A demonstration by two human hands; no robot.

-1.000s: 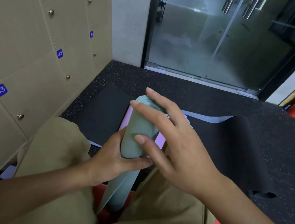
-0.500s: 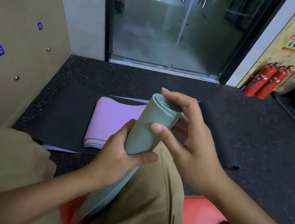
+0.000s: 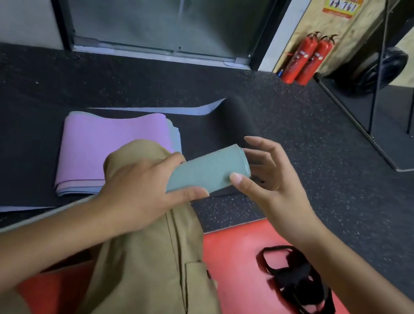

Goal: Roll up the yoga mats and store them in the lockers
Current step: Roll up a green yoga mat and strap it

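A tightly rolled sage-green yoga mat (image 3: 209, 169) lies slanted over my raised knee. My left hand (image 3: 139, 192) grips its lower part, thumb on top. My right hand (image 3: 270, 183) cups the roll's upper end with fingers spread, the thumb tip touching the mat. A folded pink mat (image 3: 111, 151) rests on a black mat (image 3: 9, 151) spread on the floor, whose far end is partly rolled (image 3: 237, 118). Under my legs lies a red mat (image 3: 271, 304). The lockers are out of view apart from a beige sliver at the left edge.
A black strap (image 3: 297, 281) lies tangled on the red mat. Two red fire extinguishers (image 3: 308, 58) stand by the wall right of a glass door (image 3: 157, 3). A metal rack with a weight plate (image 3: 380, 65) occupies the far right. Speckled black rubber floor (image 3: 333, 178) surrounds the mats.
The view has swung right, away from the lockers. The green roll has tipped from near upright to slanting right, and my right hand has loosened from its top to cupping the end.
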